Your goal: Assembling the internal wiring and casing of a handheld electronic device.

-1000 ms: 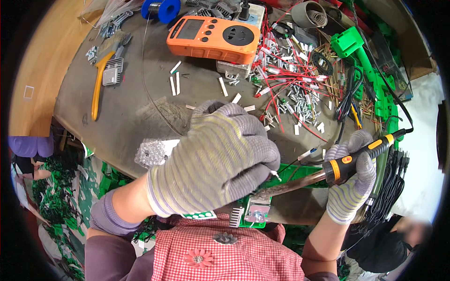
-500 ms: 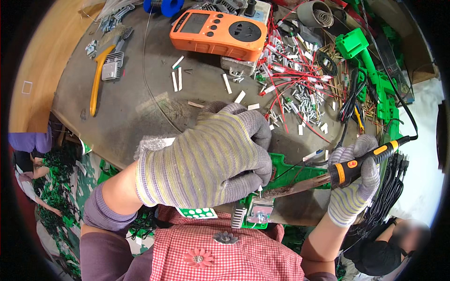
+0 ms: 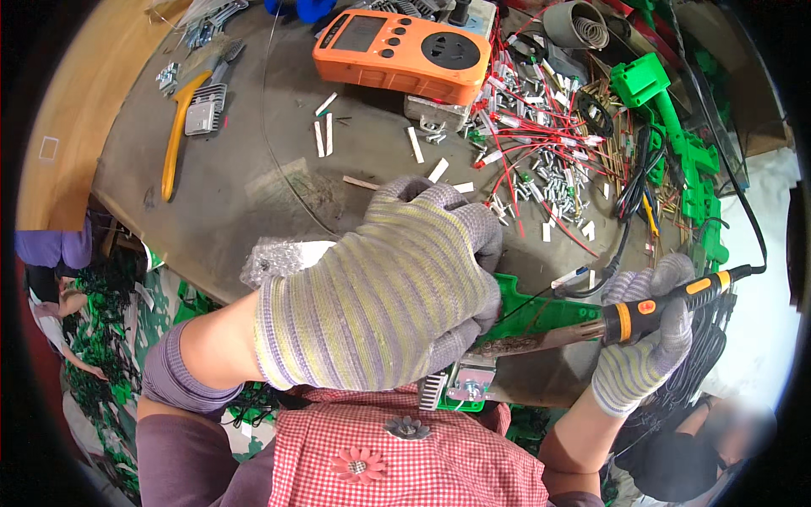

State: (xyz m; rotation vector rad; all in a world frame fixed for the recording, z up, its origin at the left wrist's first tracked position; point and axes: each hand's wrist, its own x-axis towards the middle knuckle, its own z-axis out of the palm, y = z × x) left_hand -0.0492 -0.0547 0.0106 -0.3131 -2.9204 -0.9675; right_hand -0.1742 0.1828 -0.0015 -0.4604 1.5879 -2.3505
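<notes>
My left hand [image 3: 384,291], in a striped knit glove, is closed with its fingers curled down over a green plastic housing [image 3: 545,304]. What the fingertips pinch is hidden beneath the glove. My right hand [image 3: 638,359], also gloved, grips a black and orange soldering iron [image 3: 672,306]. The iron's dark metal shaft [image 3: 541,339] points left across the housing, its tip close to my left fingers. Below those fingers a silver metal motor block [image 3: 471,378] sits at the housing's near end, beside a comb-like toothed piece [image 3: 432,392]. A thin dark wire crosses the housing.
An orange meter [image 3: 403,52] with a socket lies at the far side of the table [image 3: 228,177]. Red wires [image 3: 528,139] and screws [image 3: 549,190] are heaped to its right. A yellow-handled brush [image 3: 176,139] is at left. The iron's cord [image 3: 743,194] runs along the right.
My left hand has shifted slightly right and down over the metal block, covering more of it. The soldering iron and right hand have moved slightly right. The view has shifted a little.
</notes>
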